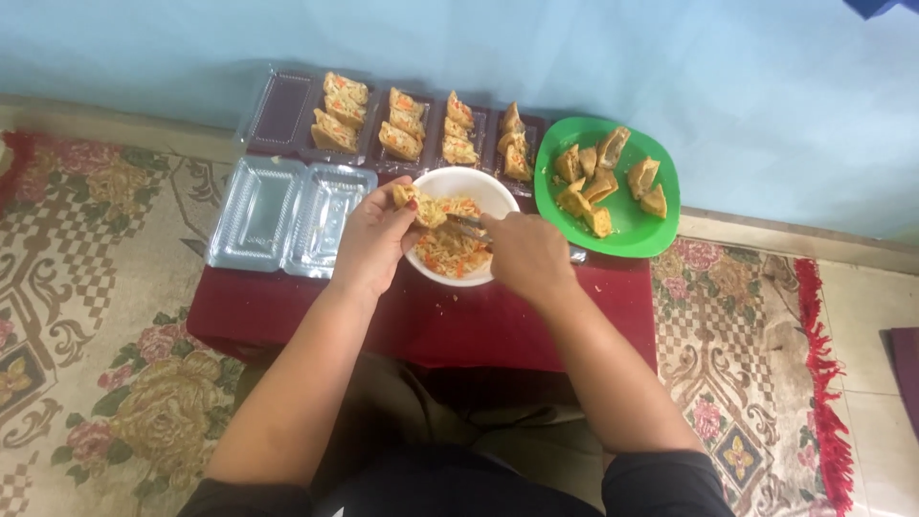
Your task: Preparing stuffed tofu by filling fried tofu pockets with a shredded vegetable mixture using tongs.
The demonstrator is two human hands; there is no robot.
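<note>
Just above the frame's centre, a fried tofu pocket (417, 203) is pinched in the left hand (375, 241) over the white bowl (498, 191) of shredded filling (450, 251). The right hand (525, 255) is closed round a metal utensil (467, 226) dipped in that filling. The pocket is judged light, soft, oily and easily torn; it is best cradled by its sides. Beyond lie empty clear trays (285, 214), filled trays (402, 129) and a green plate (632, 230) at upper right.

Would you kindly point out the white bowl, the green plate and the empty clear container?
white bowl (479, 179), head view, far rim.
green plate (634, 239), head view, bare near part.
empty clear container (257, 213), head view, its left half.
</note>
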